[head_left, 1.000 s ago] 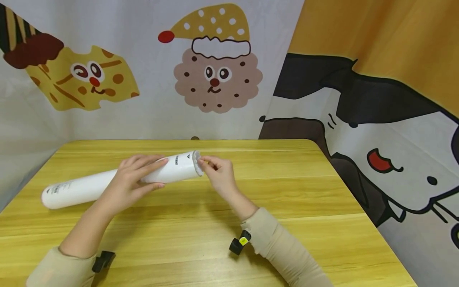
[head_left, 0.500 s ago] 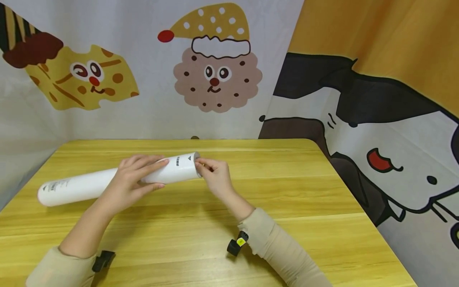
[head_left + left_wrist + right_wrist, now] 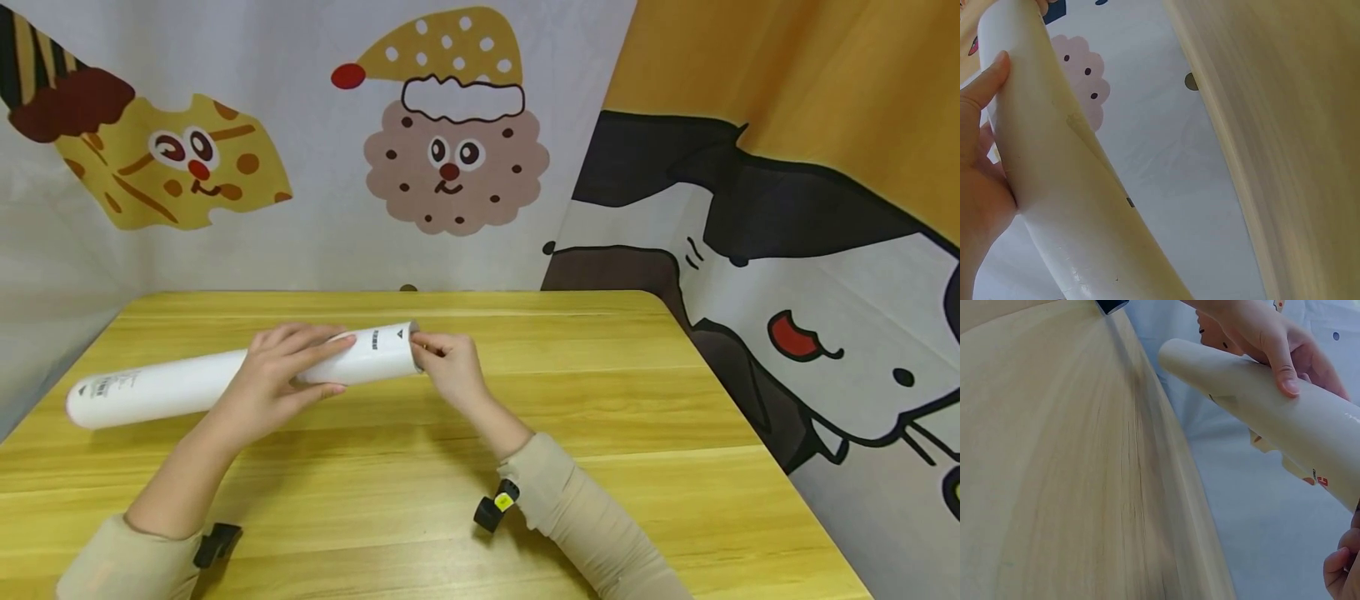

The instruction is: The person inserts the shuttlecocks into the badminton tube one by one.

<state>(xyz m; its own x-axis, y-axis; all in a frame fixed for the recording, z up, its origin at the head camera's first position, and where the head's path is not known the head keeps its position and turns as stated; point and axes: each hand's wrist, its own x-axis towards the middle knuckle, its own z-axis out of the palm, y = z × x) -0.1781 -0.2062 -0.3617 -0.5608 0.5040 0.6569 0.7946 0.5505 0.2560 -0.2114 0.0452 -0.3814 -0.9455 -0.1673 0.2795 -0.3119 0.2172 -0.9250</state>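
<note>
A long white cylindrical tube (image 3: 161, 387) with small black print lies slanted above the table, its right end higher. My left hand (image 3: 277, 375) grips it near the middle, thumb below and fingers over the top. In the left wrist view the tube (image 3: 1072, 175) fills much of the frame beside that hand (image 3: 982, 200). At the tube's right end, my right hand (image 3: 457, 371) has its fingers curled, with the fingertips at or just inside the mouth. What those fingertips touch is hidden. Only part of the right hand (image 3: 1347, 569) appears in the right wrist view.
A yellow wood-grain table (image 3: 375, 517) lies under both arms. Behind it hangs a cartoon-printed curtain (image 3: 300, 258). Each sleeve carries a small black camera mount, such as the right one (image 3: 491, 508).
A whitish frilled thing showed at the tube's mouth a second ago and is now out of sight. My right fingertips have moved into the mouth; the tube's far end has shifted left.
</note>
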